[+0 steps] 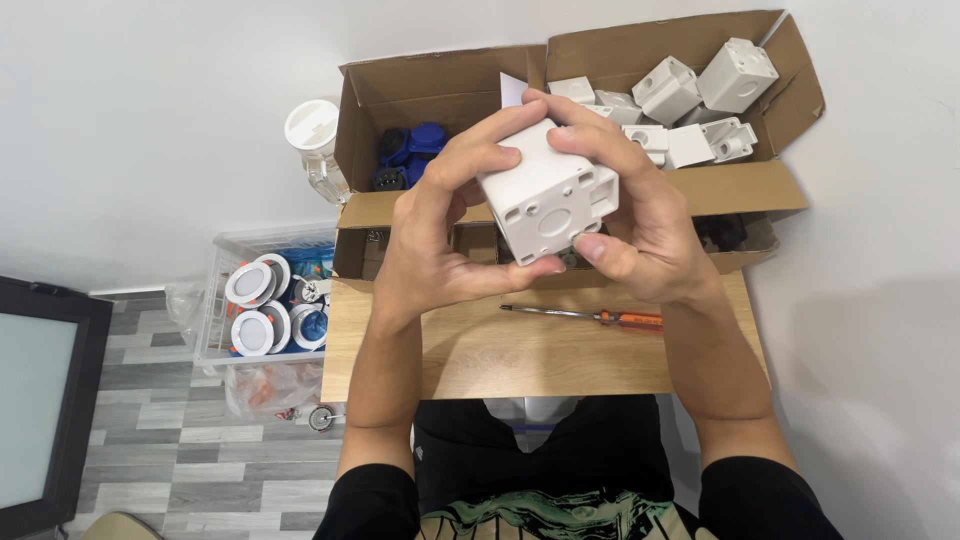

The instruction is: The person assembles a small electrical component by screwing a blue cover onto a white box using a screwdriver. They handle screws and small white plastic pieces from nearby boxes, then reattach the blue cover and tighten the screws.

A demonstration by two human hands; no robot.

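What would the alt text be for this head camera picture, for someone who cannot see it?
Two bare hands, left hand and right hand, hold a white plastic junction box above a small wooden table. An orange-handled screwdriver lies on the table, and behind it an open cardboard box holds more white boxes and blue parts.

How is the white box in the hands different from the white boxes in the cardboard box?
The white box in the hands is lifted up over the wooden table, gripped by the left hand and the right hand; the white boxes in the cardboard box lie loose, untouched. The held one is alone and tilted toward the camera; the others are piled at different angles. All are white, blocky plastic with round marks.
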